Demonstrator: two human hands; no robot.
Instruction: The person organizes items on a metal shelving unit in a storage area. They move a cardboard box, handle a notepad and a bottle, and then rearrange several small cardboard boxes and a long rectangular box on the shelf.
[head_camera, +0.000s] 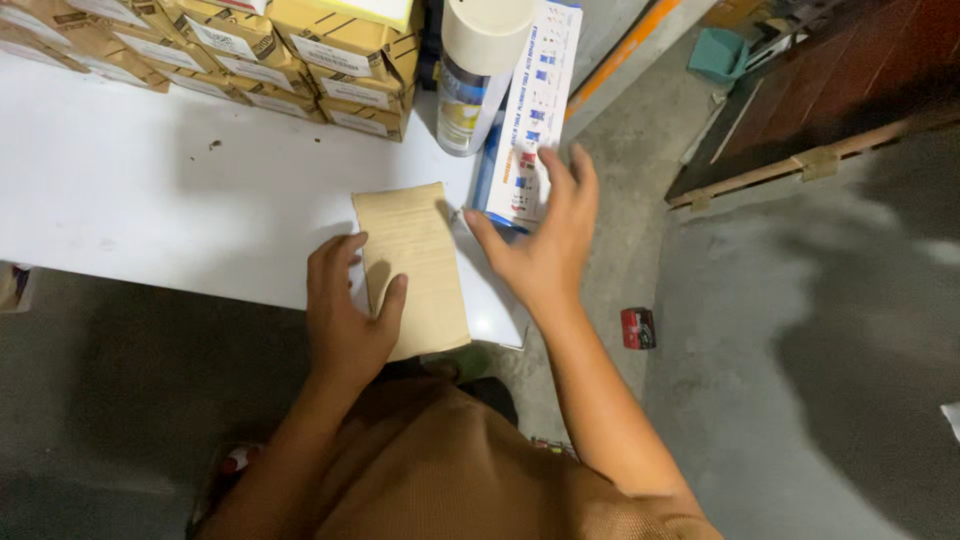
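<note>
left hand (343, 318) | flat cardboard piece (412, 268) is being pinched at its 8 o'clock edge, thumb on top | right hand (545, 243) | fingers being spread wide, touching white printed box (528, 115) at cardboard's 2 o'clock | both lying on white table (150, 190)

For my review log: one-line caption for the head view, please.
Left hand grips a flat cardboard piece on a white table while right hand reaches a printed white box.

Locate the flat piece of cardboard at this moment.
In the head view the cardboard lies at the white table's near edge, under the left hand, with the right hand just beside it.
</note>
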